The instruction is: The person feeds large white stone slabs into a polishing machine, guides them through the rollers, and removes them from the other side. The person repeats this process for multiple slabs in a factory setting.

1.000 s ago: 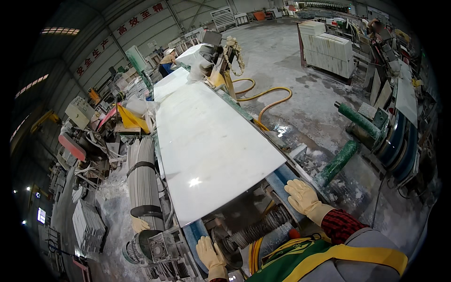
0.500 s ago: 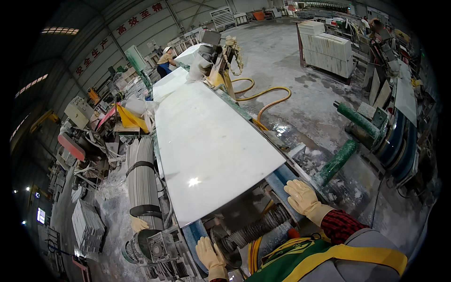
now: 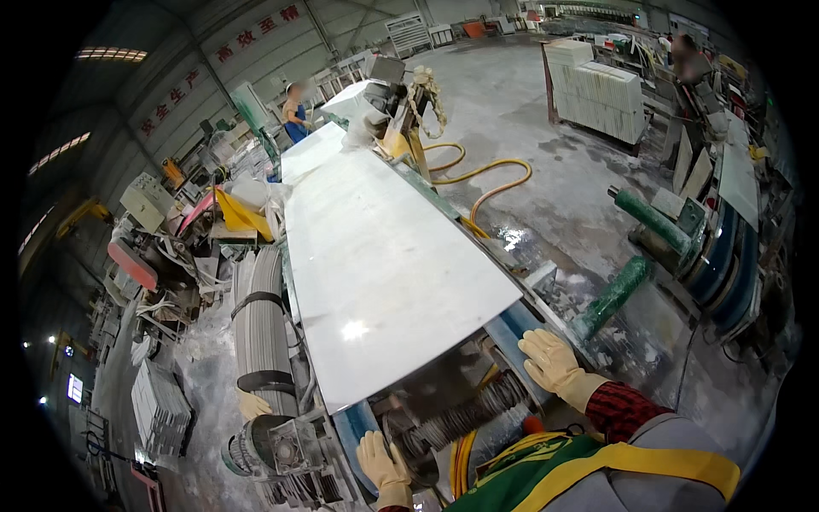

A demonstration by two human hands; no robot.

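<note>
In the head view, a white stone slab point(image 3: 392, 256) lies flat, its near end resting on two blue belts and its far end reaching toward a machine hung with pale rope point(image 3: 424, 96). The left hand point(image 3: 384, 468), in a cream rubber glove, lies on or just over the left blue belt point(image 3: 352, 420), near the slab's near left corner but apart from it; its fingers are extended and hold nothing. The right hand point(image 3: 554, 365), gloved alike, is at the right blue belt point(image 3: 505, 326), near the slab's other near corner, its fingers straight, slightly spread and free of any object. Between the belts runs a dark ribbed roller point(image 3: 465, 420). Left of the slab stand a dusty motor point(image 3: 294, 452) and a strapped bundle of long grey strips point(image 3: 258, 320), with a loose cream glove point(image 3: 253, 404) beside them. To the right, a yellow hose point(image 3: 503, 183) curls across the wet floor point(image 3: 495, 111). A person in blue point(image 3: 295, 124) stands beyond the slab's far end.
</note>
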